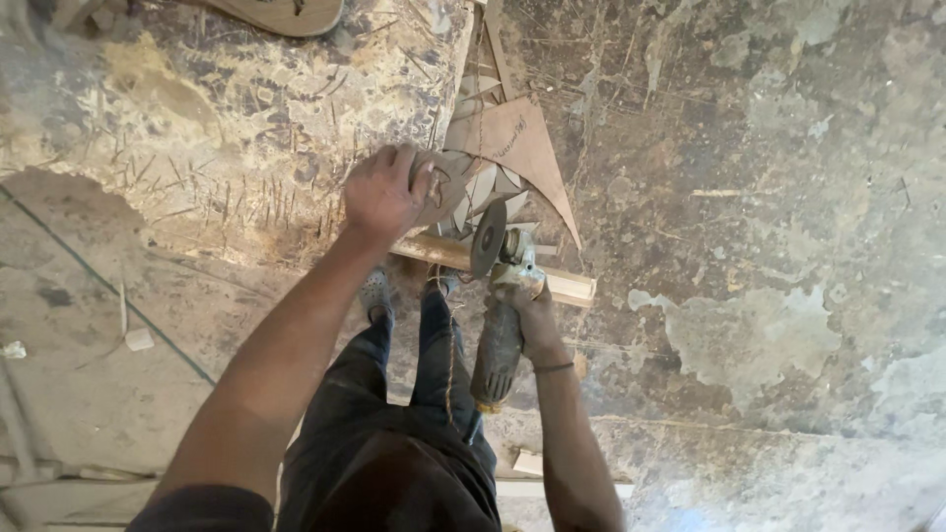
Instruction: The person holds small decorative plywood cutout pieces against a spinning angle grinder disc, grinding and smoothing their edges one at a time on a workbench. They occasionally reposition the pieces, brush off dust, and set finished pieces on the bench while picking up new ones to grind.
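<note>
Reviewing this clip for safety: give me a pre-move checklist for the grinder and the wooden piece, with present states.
1. Left hand grips the curved wooden piece: ok.
2. Right hand holds the angle grinder by its body: ok.
3. Grinder disc apart from the left-hand fingers: ok, though close.
4. Disc spinning or stopped: cannot tell.
5. Gloves on hands: not ok, both bare.
6. Feet away from the disc: cannot tell, they stand just below the wooden strip.
</note>
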`<act>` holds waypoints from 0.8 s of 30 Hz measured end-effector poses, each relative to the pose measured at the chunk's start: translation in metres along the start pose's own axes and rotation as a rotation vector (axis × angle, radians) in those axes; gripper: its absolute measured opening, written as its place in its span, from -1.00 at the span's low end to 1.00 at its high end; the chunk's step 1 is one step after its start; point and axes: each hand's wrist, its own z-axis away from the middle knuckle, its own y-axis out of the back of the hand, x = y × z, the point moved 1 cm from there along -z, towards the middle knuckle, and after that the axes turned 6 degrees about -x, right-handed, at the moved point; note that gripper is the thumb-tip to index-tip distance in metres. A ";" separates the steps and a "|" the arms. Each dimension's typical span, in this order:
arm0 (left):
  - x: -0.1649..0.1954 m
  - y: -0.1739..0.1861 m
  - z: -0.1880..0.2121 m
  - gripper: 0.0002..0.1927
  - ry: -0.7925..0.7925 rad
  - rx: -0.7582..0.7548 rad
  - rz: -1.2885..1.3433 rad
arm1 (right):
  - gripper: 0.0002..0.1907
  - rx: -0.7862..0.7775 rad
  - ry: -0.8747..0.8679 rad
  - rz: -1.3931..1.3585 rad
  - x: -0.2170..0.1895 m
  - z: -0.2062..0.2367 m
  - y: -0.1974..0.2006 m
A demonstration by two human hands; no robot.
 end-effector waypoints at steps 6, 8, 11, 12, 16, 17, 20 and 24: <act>-0.001 -0.010 -0.014 -0.58 0.014 -0.020 -0.061 | -0.44 -0.156 0.029 0.182 -0.053 -0.043 0.002; -0.002 -0.014 -0.013 -0.58 0.002 0.007 -0.031 | -0.30 -0.181 0.031 0.211 -0.065 -0.052 0.003; -0.004 -0.017 -0.011 -0.60 -0.070 0.142 -0.004 | -0.21 -0.211 0.096 0.334 -0.072 -0.058 -0.003; -0.005 -0.018 -0.010 -0.60 -0.057 0.115 0.010 | -0.23 -0.205 0.091 0.346 -0.072 -0.057 -0.004; -0.008 -0.020 -0.013 -0.62 -0.023 0.052 0.058 | -0.27 -0.195 0.128 0.368 -0.065 -0.049 -0.008; -0.009 -0.020 -0.013 -0.62 -0.017 0.037 0.073 | -0.26 -0.191 0.142 0.367 -0.061 -0.045 -0.009; -0.009 -0.019 -0.014 -0.62 -0.024 0.064 0.082 | -0.34 -0.136 0.062 0.243 -0.042 -0.035 -0.010; -0.007 -0.016 -0.015 -0.61 0.012 -0.006 0.076 | -0.34 -0.135 0.112 0.207 -0.018 -0.021 -0.012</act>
